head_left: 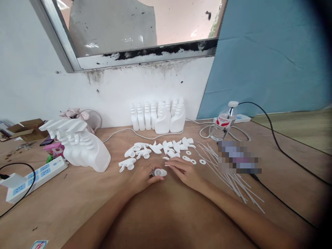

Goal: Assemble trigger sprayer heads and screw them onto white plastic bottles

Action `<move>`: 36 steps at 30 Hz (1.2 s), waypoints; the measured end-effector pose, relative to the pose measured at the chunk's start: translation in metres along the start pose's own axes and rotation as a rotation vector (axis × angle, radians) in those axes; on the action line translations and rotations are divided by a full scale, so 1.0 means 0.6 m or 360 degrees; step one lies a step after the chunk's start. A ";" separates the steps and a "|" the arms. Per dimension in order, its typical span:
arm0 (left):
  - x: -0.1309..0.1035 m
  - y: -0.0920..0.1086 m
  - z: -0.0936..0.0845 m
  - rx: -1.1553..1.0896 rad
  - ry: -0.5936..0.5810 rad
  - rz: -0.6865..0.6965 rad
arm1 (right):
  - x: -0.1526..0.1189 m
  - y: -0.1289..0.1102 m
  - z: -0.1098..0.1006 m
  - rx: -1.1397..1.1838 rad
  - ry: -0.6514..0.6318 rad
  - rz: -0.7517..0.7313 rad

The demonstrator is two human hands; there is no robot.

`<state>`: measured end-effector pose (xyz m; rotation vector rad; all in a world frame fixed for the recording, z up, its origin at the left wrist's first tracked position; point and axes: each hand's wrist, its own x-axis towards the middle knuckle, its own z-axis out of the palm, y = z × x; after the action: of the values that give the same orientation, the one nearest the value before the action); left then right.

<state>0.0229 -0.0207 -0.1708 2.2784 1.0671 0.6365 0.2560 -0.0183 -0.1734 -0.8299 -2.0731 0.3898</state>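
White plastic spray head (161, 172) is gripped by the left hand (142, 177); a thin white piece (167, 165) is pinched by the right hand (184, 173).

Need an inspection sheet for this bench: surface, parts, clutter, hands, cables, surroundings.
Surface: brown tabletop, a few dark specks at left.
Job's things: loose white trigger spray heads, flat washers, thin white tubes; white spray bottles by the wall, more at left.
Clutter: water bottle, open cardboard box, pixelated item.
Hands: left hand holds one spray head; right hand pinches a small white piece, possibly a washer.
Cables: white cable before the bottles; black cable at right; power strip at left.
Surroundings: stained white wall, window, blue sheet.
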 end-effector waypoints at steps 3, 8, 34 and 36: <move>0.007 0.005 0.013 -0.0010 0.0059 0.0032 | 0.000 -0.017 0.004 0.0007 0.0001 -0.0176; 0.013 -0.002 0.025 0.0009 0.0098 0.0072 | -0.003 -0.025 0.007 -0.0166 -0.0201 -0.0363; -0.007 -0.019 0.007 0.0548 0.0135 0.0614 | -0.018 -0.009 0.023 -0.0130 -0.0446 -0.0064; -0.006 -0.023 0.008 0.0588 0.0155 0.0634 | -0.018 -0.008 0.025 -0.0165 -0.0421 -0.0111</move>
<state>0.0163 -0.0176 -0.1841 2.8472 0.8296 0.7622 0.2466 -0.0289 -0.1861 -0.7992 -2.3782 0.3728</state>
